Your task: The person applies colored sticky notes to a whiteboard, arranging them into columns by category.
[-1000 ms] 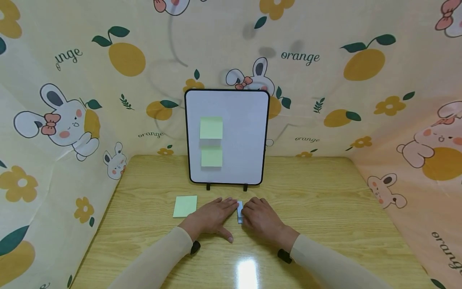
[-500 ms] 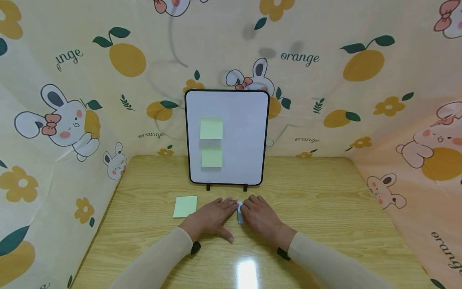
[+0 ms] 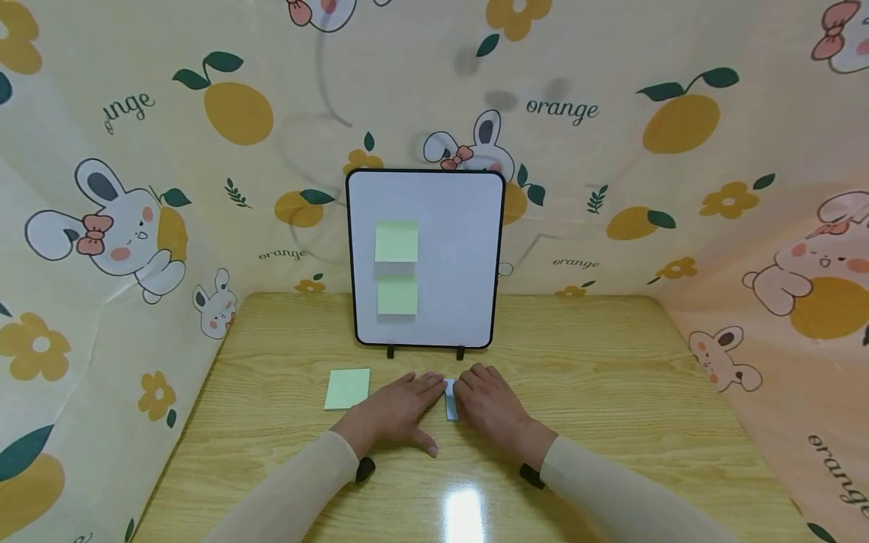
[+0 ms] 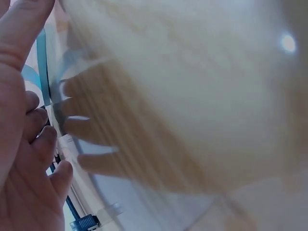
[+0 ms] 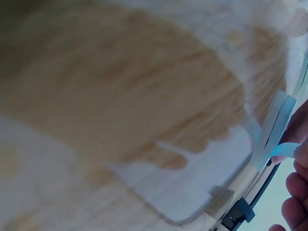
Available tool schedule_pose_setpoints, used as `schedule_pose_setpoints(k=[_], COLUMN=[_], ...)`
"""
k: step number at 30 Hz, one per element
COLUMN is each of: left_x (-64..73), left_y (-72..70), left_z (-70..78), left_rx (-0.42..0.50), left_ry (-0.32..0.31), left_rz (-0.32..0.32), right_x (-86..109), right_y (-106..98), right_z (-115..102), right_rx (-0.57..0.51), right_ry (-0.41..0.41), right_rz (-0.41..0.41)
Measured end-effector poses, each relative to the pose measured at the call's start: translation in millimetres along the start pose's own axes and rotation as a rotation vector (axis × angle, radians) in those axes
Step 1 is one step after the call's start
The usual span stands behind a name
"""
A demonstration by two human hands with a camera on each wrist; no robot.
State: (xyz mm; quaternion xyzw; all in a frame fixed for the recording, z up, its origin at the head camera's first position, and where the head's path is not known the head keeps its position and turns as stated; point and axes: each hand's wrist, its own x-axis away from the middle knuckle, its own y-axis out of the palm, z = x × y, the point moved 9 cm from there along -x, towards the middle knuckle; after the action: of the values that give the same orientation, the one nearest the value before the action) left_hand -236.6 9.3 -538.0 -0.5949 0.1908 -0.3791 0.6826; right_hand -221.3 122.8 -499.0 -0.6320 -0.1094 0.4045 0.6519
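Note:
A light blue sticky note pad (image 3: pixel 451 403) lies on the table between the two hands, mostly covered by them in the head view. With fingers stretched out, my left hand (image 3: pixel 402 407) rests at the pad's left side, fingertips right at its edge. My right hand (image 3: pixel 492 411) has curled fingers at the pad's right side. Seen from the right wrist, the pad (image 5: pixel 274 129) is a thick blue stack, and a curved blue sheet (image 5: pixel 286 150) bends away from it into the right hand's pinch (image 5: pixel 299 187). In the left wrist view the left hand (image 4: pixel 33 149) shows along the left side.
Behind the hands a black-framed whiteboard (image 3: pixel 455 264) stands on small black feet. Two green sticky notes (image 3: pixel 397 241) are stuck on its left half, one above the other. A green sticky note pad (image 3: pixel 347 389) lies left of the left hand. Patterned cloth walls (image 3: pixel 577 151) enclose the table.
My right hand has shifted slightly left over the blue pad. The left hand stays in place, and the green notes have not moved.

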Motion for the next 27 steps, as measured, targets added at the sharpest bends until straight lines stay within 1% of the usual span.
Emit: schedule_pose_setpoints(k=[5,9,12,16,19,23,27], left_x=[12.9,23.8,27.9,26.5,23.6,20.0,18.5], left_y=[-4.7,-2.3,-0.7,-1.0,1.2,6.2,8.0], left_z=[3.7,8.3,16.4,28.4,32.7,33.1,32.7], left_rx=[-0.022,-0.029,-0.034,-0.060,-0.092,-0.119,-0.112], left_ry=[0.031,0.046,0.070,0.126,0.152,0.157,0.156], left_rz=[0.035,0.037,0.038,0.073,0.093,0.090,0.081], right_x=[-0.9,0.0,1.1,0.8,-0.1,-1.4,-1.4], right_y=[-0.1,0.4,-0.7,-0.3,1.3,0.4,-1.4], right_z=[1.2,3.7,6.4,8.7,8.8,8.1,7.8], right_rx=[-0.007,-0.013,-0.037,-0.064,-0.063,-0.060,-0.059], right_ry=[0.018,0.037,0.053,0.066,0.067,0.069,0.066], right_rz=[-0.013,-0.033,-0.025,-0.016,-0.017,0.000,0.013])
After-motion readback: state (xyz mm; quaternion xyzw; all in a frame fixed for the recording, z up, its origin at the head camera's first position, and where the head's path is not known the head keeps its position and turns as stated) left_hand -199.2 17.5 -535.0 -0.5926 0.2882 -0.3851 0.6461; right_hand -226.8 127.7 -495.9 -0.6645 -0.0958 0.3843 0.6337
